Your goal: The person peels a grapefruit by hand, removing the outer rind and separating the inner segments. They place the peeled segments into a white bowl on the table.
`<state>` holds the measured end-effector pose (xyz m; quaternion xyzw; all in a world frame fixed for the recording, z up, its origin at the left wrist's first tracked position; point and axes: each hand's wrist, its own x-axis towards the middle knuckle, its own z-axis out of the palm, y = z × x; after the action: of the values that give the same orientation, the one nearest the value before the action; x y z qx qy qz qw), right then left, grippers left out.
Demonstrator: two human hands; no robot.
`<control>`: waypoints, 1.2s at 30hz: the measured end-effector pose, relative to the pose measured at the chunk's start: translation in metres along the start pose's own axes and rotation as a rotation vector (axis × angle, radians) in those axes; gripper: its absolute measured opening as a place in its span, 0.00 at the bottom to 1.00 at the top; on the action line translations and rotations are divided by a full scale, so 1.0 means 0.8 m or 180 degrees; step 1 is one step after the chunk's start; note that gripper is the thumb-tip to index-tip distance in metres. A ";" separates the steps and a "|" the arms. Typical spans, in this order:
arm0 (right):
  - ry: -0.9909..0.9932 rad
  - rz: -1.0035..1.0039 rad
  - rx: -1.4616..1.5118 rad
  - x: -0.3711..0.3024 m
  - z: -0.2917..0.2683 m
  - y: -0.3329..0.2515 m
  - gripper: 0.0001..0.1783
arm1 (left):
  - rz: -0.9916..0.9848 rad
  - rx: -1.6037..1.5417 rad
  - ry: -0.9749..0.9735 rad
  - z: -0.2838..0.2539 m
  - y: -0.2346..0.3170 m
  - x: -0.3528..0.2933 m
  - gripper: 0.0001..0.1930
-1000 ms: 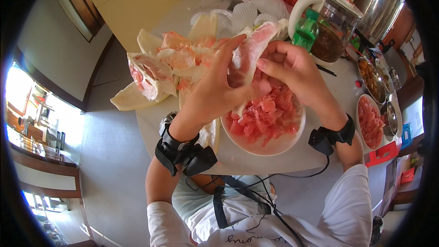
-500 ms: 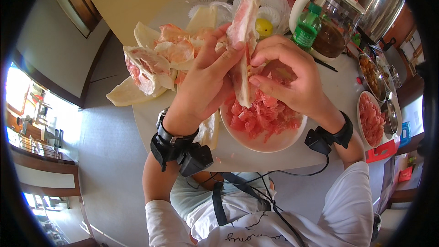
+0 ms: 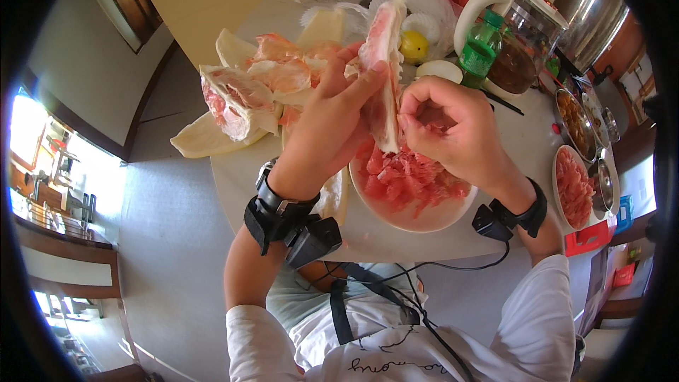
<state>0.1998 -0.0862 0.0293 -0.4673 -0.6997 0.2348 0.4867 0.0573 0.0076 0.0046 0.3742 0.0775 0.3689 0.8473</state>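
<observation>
A long pomelo segment (image 3: 382, 39) in white membrane, its pink flesh partly bared, stands nearly upright between my hands. My left hand (image 3: 322, 124) is closed around it from the left, thumb across its face. At the segment's lower right edge, the fingertips of my right hand (image 3: 463, 124) pinch together; what exactly lies between them is hidden. Directly below is a white bowl (image 3: 417, 224) of loose pink pomelo flesh (image 3: 414, 187), partly covered by my right hand. Left of my hands lie a torn-open pomelo chunk (image 3: 237, 106), peeled membranes (image 3: 279, 74) and thick pale rind (image 3: 205, 136).
Behind my right hand stand a green-capped bottle (image 3: 481, 51), a glass pitcher (image 3: 520, 64) of brown liquid and a yellow fruit (image 3: 414, 47). Dark chopsticks (image 3: 503, 104) lie nearby. Right of these are a dish of pink pieces (image 3: 574, 187) and a steel pot (image 3: 598, 14).
My right fingers, loosely curled and apart before, are now pinched at the segment's lower edge. My left hand keeps its hold. The whole view has shifted slightly.
</observation>
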 end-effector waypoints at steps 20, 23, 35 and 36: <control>-0.0178 0.0956 0.0382 0.051 -0.043 0.016 0.13 | 0.0142 0.0743 0.0250 -0.037 0.021 0.019 0.28; -0.0090 0.1139 0.0676 0.042 -0.035 0.016 0.13 | 0.0424 0.1442 0.0101 -0.021 0.011 0.009 0.30; 0.0161 0.0930 0.0771 0.041 -0.034 0.021 0.10 | 0.1025 0.2793 -0.0142 -0.006 0.008 0.004 0.34; 0.0153 0.0965 0.0802 0.041 -0.035 0.022 0.10 | 0.1284 0.3047 -0.0142 -0.005 0.005 0.005 0.34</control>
<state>0.2298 -0.0528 0.0421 -0.5082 -0.5746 0.3799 0.5170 0.0562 0.0150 0.0052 0.7351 0.1458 0.4400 0.4948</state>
